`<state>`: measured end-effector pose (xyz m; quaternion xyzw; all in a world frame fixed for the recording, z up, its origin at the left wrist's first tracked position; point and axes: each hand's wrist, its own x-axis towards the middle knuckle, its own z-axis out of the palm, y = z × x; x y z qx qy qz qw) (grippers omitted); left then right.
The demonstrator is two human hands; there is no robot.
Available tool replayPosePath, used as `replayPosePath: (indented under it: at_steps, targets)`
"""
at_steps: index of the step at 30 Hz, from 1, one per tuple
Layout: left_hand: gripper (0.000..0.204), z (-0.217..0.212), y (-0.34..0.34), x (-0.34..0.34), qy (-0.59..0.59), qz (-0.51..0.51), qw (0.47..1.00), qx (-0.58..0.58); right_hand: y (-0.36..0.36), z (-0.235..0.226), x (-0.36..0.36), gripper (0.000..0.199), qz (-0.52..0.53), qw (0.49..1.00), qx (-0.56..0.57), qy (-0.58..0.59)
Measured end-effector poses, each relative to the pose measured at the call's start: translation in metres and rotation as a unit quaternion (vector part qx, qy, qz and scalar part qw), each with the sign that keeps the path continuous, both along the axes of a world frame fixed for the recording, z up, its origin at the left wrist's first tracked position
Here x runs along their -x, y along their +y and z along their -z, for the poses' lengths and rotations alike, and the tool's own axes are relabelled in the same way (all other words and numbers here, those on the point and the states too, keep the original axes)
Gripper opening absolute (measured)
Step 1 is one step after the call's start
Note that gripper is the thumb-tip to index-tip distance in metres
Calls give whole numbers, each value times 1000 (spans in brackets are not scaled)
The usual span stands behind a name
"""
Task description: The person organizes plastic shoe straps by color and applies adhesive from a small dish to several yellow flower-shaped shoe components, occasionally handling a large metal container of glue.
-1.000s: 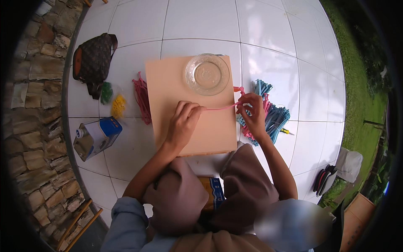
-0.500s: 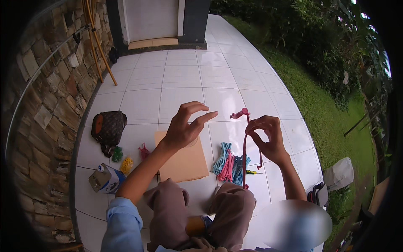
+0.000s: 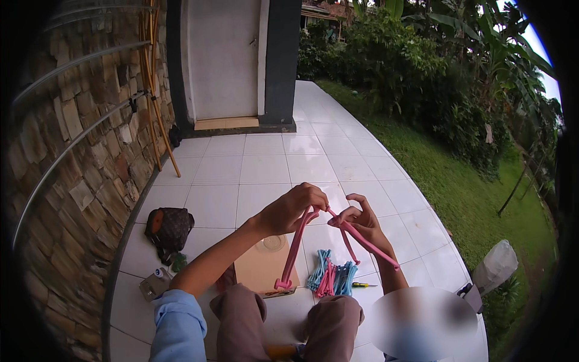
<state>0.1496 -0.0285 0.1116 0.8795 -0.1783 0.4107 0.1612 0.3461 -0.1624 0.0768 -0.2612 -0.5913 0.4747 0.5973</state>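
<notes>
In our two hands we hold pink bands with knobbed ends (image 3: pixel 294 253), lifted in front of us above the tiled floor (image 3: pixel 217 199). The left hand (image 3: pixel 297 206) has its fingers closed in a pinch on them, and one long piece hangs down from it. In the right hand (image 3: pixel 363 227), thumb and finger are pinched around the bands, while another finger stands raised and curved; two ends slope down from this hand. Between the fingertips of both hands a short stretch of pink passes. We cannot tell how many separate bands there are.

Below, on the floor, lies a tan board (image 3: pixel 250 265) with a clear glass dish (image 3: pixel 271 243) at its far part. To its right we see blue bands (image 3: pixel 345 276), a pink bundle (image 3: pixel 326 282) and a yellow-and-black screwdriver (image 3: pixel 363 285).
</notes>
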Motion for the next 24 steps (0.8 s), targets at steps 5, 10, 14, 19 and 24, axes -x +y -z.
replayPosePath:
  at_steps: [5,10,14,19,24]
  targets:
    - [9,51,-44,-14,91,170,834,516,-40,50,-34,61,-6,986,151,73]
    - [28,67,-73,-26,162,73,805,566,-76,39,-54,54,252,948,161,-111]
    - [31,65,-89,-17,235,-22,781,578,-62,5,-10,68,232,970,29,-62]
    - [35,84,-86,-6,344,-152,808,454,-30,-5,31,75,166,985,9,-53]
    - [30,112,-84,1,301,-145,855,396,-15,-3,39,78,216,976,-11,-27]
